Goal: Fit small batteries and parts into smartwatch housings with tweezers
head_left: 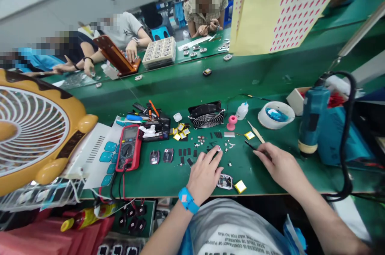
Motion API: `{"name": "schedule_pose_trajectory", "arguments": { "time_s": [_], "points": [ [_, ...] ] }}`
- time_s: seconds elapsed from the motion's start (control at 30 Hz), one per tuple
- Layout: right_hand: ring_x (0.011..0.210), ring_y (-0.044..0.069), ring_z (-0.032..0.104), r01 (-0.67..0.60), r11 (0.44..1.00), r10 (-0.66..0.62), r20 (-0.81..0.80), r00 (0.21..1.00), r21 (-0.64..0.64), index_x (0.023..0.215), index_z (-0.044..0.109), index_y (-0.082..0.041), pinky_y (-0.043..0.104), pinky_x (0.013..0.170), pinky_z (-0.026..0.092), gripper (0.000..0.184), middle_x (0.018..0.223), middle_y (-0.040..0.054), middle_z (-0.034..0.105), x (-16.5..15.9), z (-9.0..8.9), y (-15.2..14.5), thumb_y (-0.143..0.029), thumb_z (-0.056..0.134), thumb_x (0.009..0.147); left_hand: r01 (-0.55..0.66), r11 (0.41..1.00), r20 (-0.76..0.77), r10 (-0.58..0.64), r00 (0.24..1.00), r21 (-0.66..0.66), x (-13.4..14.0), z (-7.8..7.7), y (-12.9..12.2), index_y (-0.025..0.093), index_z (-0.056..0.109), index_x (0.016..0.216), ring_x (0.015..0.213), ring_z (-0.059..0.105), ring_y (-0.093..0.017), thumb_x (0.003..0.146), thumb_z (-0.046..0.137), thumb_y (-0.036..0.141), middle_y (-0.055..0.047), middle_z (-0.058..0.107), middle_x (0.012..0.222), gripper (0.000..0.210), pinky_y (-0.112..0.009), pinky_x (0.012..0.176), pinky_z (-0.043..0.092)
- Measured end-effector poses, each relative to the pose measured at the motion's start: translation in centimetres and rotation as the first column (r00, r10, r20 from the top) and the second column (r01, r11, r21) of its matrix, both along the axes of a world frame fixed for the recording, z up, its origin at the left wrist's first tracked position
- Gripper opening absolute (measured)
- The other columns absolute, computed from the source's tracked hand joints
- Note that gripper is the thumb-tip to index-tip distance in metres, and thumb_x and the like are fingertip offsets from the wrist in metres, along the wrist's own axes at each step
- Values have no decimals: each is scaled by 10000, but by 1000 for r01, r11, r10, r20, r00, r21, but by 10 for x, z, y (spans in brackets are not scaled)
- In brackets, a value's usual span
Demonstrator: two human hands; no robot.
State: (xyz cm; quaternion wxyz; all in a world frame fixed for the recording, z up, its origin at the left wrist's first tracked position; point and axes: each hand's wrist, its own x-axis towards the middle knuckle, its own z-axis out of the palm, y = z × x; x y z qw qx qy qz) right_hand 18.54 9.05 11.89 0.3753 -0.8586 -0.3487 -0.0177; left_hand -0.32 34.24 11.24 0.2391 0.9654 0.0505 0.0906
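Note:
My left hand (204, 171), with a blue band on its wrist, lies over the bench with its fingers stretched out. Its fingertips touch down among small loose parts, near a small white piece (219, 149). My right hand (275, 163) is closed around black tweezers (249, 145), whose tip points left above the green mat. Just below my left hand lies an opened small device housing (225, 181) with its electronics showing, and a yellow-edged battery pouch (240, 186) is beside it. Several black pads (187, 152) and two clear-dark cases (168, 155) lie to the left.
At the left stand a red multimeter (128, 148) and a yellow fan (39, 134). Along the back are a black cooling fan (207, 114), a pink spool (231, 122), a bottle (242, 111) and a white bowl (276, 115). A blue hot-air tool (314, 114) hangs right. Co-workers sit opposite.

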Motion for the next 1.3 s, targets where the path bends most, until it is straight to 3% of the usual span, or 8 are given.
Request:
{"name": "schedule_pose_trajectory", "arguments": {
  "time_s": [0.1, 0.2, 0.3, 0.4, 0.57, 0.8, 1.03, 1.3],
  "points": [
    [532, 262, 725, 2, 991, 20, -163, 986, 137, 1046, 698, -343, 402, 564, 615, 483, 692, -24, 733, -12, 14, 17, -708, 535, 1317, 14, 1000, 10, -13, 1000, -15, 0, -2, 3, 389, 733, 1777, 1456, 934, -464, 1186, 715, 187, -106, 849, 1821, 625, -598, 1101, 877],
    [615, 269, 792, -85, 964, 160, -294, 942, 252, 1029, 777, -312, 396, 614, 685, 383, 782, 19, 828, -13, 26, 26, -627, 718, 1237, -4, 997, 51, 8, 999, -78, -2, -2, 6, 424, 790, 1717, 1418, 952, -449, 1207, 687, 207, -87, 876, 1783, 564, -599, 1085, 886],
    [639, 270, 807, -188, 945, 267, -301, 915, 266, 904, 837, -291, 386, 604, 692, 419, 809, 56, 871, -8, 30, 26, -577, 776, 1204, -21, 991, 89, 33, 995, -131, -2, -4, 7, 417, 813, 1707, 1395, 955, -422, 1243, 631, 230, -86, 898, 1744, 532, -596, 1151, 868],
    [730, 281, 884, -182, 924, 281, -274, 920, 335, 887, 867, -272, 367, 667, 749, 379, 856, 74, 915, -8, 26, 30, -451, 806, 1216, 3, 996, 95, 5, 995, -89, -1, -7, 7, 372, 801, 1742, 1365, 959, -394, 1285, 572, 269, -104, 900, 1739, 522, -554, 1138, 868],
    [911, 312, 981, -214, 853, 332, -179, 926, 476, 1050, 971, -270, 398, 877, 855, 259, 1046, 99, 1005, -25, 11, 53, -309, 795, 1236, 12, 1000, 99, -10, 995, -22, 1, -14, 8, 381, 776, 1791, 1371, 964, -387, 1289, 544, 269, -99, 901, 1745, 564, -557, 1088, 885],
    [969, 328, 1018, -271, 789, 385, -101, 917, 551, 1132, 1030, -294, 386, 905, 883, 276, 1113, 104, 1031, -29, -7, 71, -156, 792, 1155, 0, 997, 123, -10, 992, 77, 0, -23, 11, 389, 798, 1781, 1401, 959, -351, 1244, 621, 244, -72, 919, 1719, 584, -537, 1150, 866],
    [981, 364, 1032, -197, 798, 360, -188, 914, 569, 1060, 1057, -326, 428, 920, 891, 241, 1113, 103, 1040, -30, -9, 72, -265, 836, 1137, 10, 999, 124, -16, 992, 50, 1, -22, 11, 345, 811, 1742, 1391, 955, -360, 1233, 641, 229, -114, 927, 1697, 550, -522, 1176, 840],
    [887, 382, 1016, 137, 844, 166, -496, 852, 519, 949, 1042, -270, 483, 889, 903, 346, 969, 125, 1018, -27, -4, 74, -581, 960, 1075, -33, 998, 126, 26, 992, 50, 4, -20, 2, 346, 830, 1674, 1292, 953, -407, 1203, 711, 231, -146, 930, 1667, 499, -531, 982, 866]
  ]
}}
